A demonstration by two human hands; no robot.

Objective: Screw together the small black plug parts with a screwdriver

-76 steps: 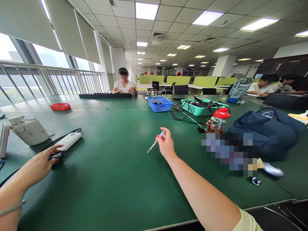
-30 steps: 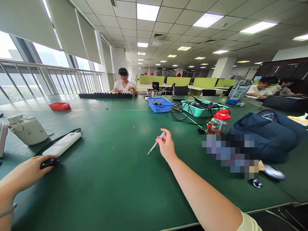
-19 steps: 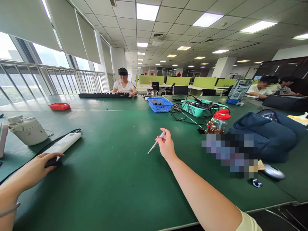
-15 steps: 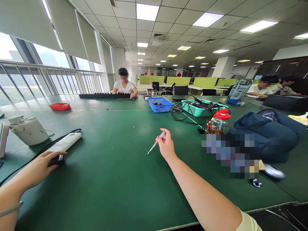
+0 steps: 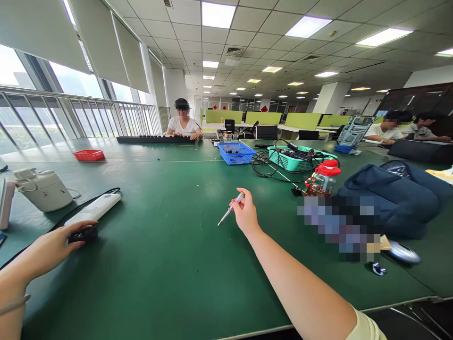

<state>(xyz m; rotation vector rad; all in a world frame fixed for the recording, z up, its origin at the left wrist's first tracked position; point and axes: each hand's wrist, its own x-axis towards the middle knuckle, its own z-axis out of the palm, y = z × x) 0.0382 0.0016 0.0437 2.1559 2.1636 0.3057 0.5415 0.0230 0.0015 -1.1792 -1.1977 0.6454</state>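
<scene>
My left hand (image 5: 58,243) is closed round a small black block-like object (image 5: 87,234), held low at the left, beside the near end of a white power strip (image 5: 101,206). What kind of object it is I cannot make out. My right hand (image 5: 246,212) pinches a slim screwdriver (image 5: 230,209) with a clear handle, over the middle of the green table (image 5: 159,278). Its thin metal shaft slants down to the left, and the tip points at the tabletop. Whether the tip touches the surface, I cannot tell.
Left: a beige bottle (image 5: 44,191) and a red tray (image 5: 88,155). Farther back stand a blue basket (image 5: 236,156) and a green basket (image 5: 295,163) of cables. A red-lidded jar (image 5: 323,179) and a dark blue bag (image 5: 389,198) are right. A person (image 5: 183,125) sits opposite.
My left hand has shifted slightly left and turned the black object, so its two pale stripes no longer show. The right hand and screwdriver have hardly moved.
</scene>
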